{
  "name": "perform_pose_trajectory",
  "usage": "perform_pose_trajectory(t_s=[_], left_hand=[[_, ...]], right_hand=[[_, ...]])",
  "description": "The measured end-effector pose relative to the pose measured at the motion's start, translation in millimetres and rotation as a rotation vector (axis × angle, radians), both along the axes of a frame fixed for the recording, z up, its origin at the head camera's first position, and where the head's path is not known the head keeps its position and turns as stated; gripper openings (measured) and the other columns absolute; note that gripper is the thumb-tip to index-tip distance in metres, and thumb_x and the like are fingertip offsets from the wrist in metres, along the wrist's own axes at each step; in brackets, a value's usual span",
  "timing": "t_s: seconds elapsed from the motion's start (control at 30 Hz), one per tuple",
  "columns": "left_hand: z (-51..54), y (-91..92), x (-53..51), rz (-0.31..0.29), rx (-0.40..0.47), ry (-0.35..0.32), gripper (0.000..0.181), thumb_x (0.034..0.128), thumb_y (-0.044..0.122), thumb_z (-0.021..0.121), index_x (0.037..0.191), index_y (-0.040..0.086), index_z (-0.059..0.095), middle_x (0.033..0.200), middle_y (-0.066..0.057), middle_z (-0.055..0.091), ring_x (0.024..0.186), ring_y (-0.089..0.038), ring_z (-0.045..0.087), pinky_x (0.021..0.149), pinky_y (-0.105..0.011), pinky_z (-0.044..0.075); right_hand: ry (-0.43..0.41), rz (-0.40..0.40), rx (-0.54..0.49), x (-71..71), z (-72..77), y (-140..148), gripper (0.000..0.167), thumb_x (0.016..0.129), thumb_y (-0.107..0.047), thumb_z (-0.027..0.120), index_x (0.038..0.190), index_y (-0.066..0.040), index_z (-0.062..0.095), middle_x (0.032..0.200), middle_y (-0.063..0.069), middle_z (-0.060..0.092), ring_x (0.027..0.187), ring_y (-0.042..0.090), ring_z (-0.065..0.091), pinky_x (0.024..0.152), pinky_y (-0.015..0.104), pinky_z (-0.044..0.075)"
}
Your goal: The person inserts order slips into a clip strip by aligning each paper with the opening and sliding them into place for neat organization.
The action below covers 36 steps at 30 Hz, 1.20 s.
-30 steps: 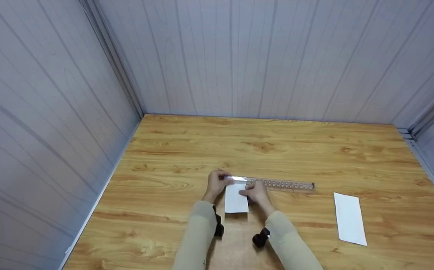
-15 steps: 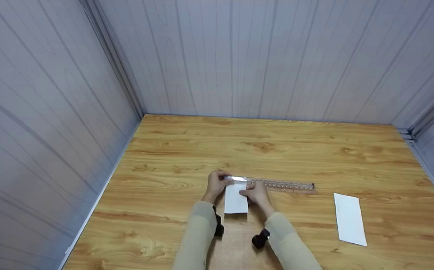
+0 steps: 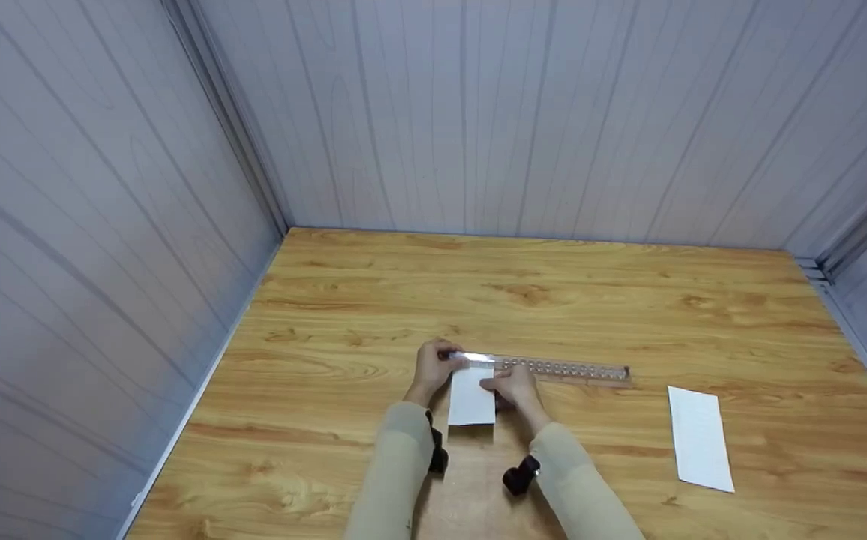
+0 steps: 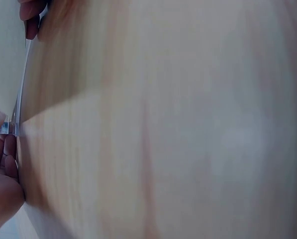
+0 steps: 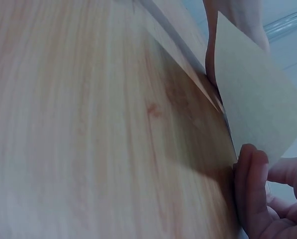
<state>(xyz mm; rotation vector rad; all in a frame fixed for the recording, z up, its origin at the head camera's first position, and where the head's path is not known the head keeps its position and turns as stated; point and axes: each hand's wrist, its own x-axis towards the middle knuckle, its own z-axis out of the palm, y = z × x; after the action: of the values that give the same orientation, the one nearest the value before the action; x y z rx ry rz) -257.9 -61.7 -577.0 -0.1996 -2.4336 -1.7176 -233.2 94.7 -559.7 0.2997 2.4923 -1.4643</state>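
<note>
In the head view, a clear ruler (image 3: 576,370) with a row of round shapes lies across the middle of the table. My left hand (image 3: 432,369) pinches its left end between thumb and fingers. Beneath my hands, a white strip of paper (image 3: 471,401) reaches up to the ruler's near edge, its near end raised over a shadow. My right hand (image 3: 514,387) pinches that paper's right edge, just below the ruler. The left wrist view shows the ruler's end (image 4: 8,128) in my left fingers. From the right wrist, the paper (image 5: 255,94) appears tilted up off the table.
A second white sheet (image 3: 701,439) lies flat to the right, apart from both hands. Pale panelled walls (image 3: 418,120) enclose the wood-grain table (image 3: 373,292) at the back and sides. Black wrist cameras sit on both sleeves.
The near end of the paper shifts very slightly. Both hands, the ruler and the second sheet stay almost where they were.
</note>
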Motion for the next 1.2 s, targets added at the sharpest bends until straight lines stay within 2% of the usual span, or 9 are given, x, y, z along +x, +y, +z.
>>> perform_pose_trajectory(t_s=[0.1, 0.33, 0.47, 0.67, 0.7, 0.9, 0.93, 1.2], left_hand=[[-0.3, -0.3, -0.2, -0.001, 0.008, -0.003, 0.013, 0.0671, -0.004, 0.073, 0.079, -0.006, 0.068, 0.076, -0.016, 0.059, 0.071, -0.02, 0.053, 0.063, -0.025, 0.044], [-1.0, -1.2, 0.5, -0.008, 0.031, 0.017, 0.015, 0.0669, -0.004, 0.073, 0.079, -0.009, 0.067, 0.076, -0.017, 0.059, 0.071, -0.021, 0.052, 0.062, -0.023, 0.043], [-1.6, -1.1, 0.4, -0.003, 0.025, 0.023, 0.015, 0.0668, -0.004, 0.073, 0.08, -0.009, 0.067, 0.076, -0.017, 0.059, 0.071, -0.021, 0.053, 0.063, -0.023, 0.044], [-2.0, -0.9, 0.2, -0.011, 0.048, 0.04, 0.015, 0.067, -0.006, 0.071, 0.08, -0.011, 0.066, 0.077, -0.02, 0.058, 0.072, -0.029, 0.054, 0.064, -0.028, 0.046], [2.8, -0.3, 2.6, -0.016, 0.057, 0.043, 0.015, 0.0669, -0.008, 0.07, 0.08, -0.013, 0.065, 0.077, -0.023, 0.057, 0.073, -0.032, 0.054, 0.065, -0.032, 0.046], [3.6, 0.2, 2.0, -0.01, 0.047, 0.021, 0.015, 0.0667, -0.007, 0.071, 0.08, -0.011, 0.066, 0.077, -0.02, 0.057, 0.071, -0.025, 0.053, 0.064, -0.027, 0.045], [-0.9, -0.3, -0.3, -0.006, 0.038, 0.017, 0.015, 0.0667, -0.006, 0.072, 0.08, -0.009, 0.066, 0.077, -0.018, 0.058, 0.071, -0.021, 0.052, 0.063, -0.023, 0.044], [1.7, -0.6, 1.0, -0.006, 0.03, -0.005, 0.013, 0.0687, -0.004, 0.071, 0.08, -0.009, 0.067, 0.078, -0.016, 0.058, 0.071, -0.021, 0.053, 0.062, -0.024, 0.044]], right_hand=[[-0.01, 0.0, 0.01, 0.5, 0.6, 0.4, 0.018, 0.068, -0.012, 0.073, 0.067, 0.003, 0.065, 0.053, 0.001, 0.055, 0.048, 0.011, 0.049, 0.047, 0.022, 0.041], [-0.039, -0.009, -0.075, 1.7, 0.2, -0.6, 0.015, 0.069, -0.008, 0.071, 0.068, 0.005, 0.064, 0.052, 0.003, 0.057, 0.044, 0.011, 0.052, 0.044, 0.023, 0.044], [-0.033, -0.015, -0.082, 2.0, 0.5, -1.5, 0.014, 0.069, -0.007, 0.071, 0.07, 0.004, 0.061, 0.055, 0.005, 0.057, 0.044, 0.012, 0.053, 0.044, 0.024, 0.045], [-0.033, -0.015, -0.075, 2.1, 0.7, -1.9, 0.015, 0.069, -0.008, 0.071, 0.065, 0.003, 0.062, 0.052, 0.003, 0.054, 0.04, 0.011, 0.05, 0.041, 0.024, 0.045], [-0.029, -0.013, -0.074, 2.2, 0.6, -1.9, 0.015, 0.069, -0.008, 0.071, 0.064, 0.002, 0.062, 0.051, 0.002, 0.053, 0.039, 0.01, 0.049, 0.04, 0.023, 0.044], [-0.02, -0.011, -0.112, 3.1, 0.2, -1.8, 0.015, 0.07, -0.007, 0.07, 0.065, 0.003, 0.06, 0.05, 0.002, 0.053, 0.037, 0.011, 0.048, 0.038, 0.023, 0.043], [-0.019, -0.01, -0.116, 3.2, 0.1, -1.8, 0.014, 0.07, -0.007, 0.07, 0.065, 0.003, 0.06, 0.051, 0.003, 0.053, 0.037, 0.011, 0.048, 0.038, 0.023, 0.043], [-0.017, 0.036, -0.142, 5.9, 2.1, 0.5, 0.015, 0.074, -0.007, 0.067, 0.066, 0.003, 0.06, 0.052, 0.002, 0.054, 0.039, 0.012, 0.052, 0.041, 0.026, 0.047]])
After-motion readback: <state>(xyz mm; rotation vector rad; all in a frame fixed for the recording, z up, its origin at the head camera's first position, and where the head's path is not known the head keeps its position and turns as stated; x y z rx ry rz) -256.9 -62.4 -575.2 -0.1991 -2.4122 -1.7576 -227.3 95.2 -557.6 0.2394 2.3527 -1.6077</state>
